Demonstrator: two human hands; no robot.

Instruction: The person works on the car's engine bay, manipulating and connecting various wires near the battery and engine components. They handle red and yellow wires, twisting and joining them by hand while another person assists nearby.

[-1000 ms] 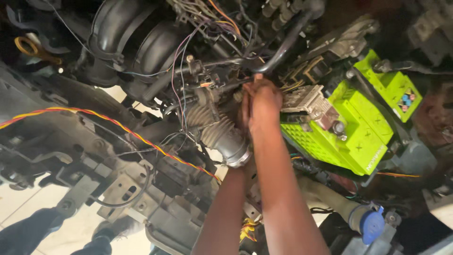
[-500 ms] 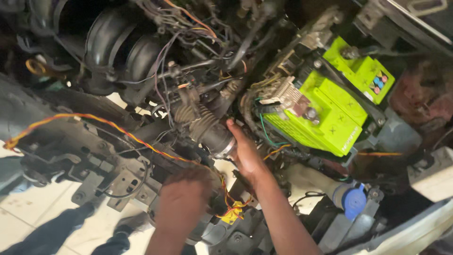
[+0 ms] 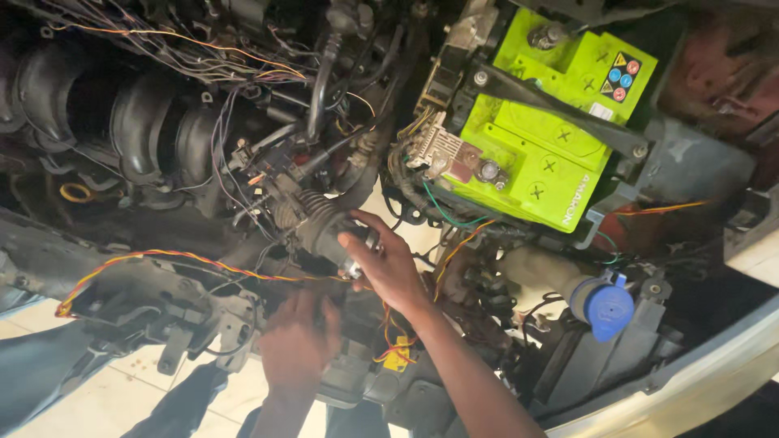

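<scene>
— Where are your hands just now?

— My right hand (image 3: 388, 261) is on the end of the black ribbed hose (image 3: 318, 219) in the middle of the engine bay; thumb and fingers are curled round its metal clamp end, gripping it; the hose runs up and left from my palm toward the tangle of wires (image 3: 243, 174). My left hand (image 3: 296, 345) is lower, just below the hose, down against the dark front crossmember (image 3: 154, 300); I see only its back, fingers bent inward; I cannot tell whether it grips anything.

— What lies about them?

— An orange and yellow twisted wire (image 3: 162, 258) runs along the crossmember from the left and passes right under my right hand; a small yellow tag (image 3: 396, 358) hangs beneath my right wrist; the bright green battery (image 3: 544, 138) sits up to the right of the hose, well apart from my fingers, a black strap across its top; a blue cap (image 3: 608, 307) shows lower right; the black intake manifold (image 3: 138, 130) fills the upper left; pale floor tiles (image 3: 81, 397) show below.
</scene>
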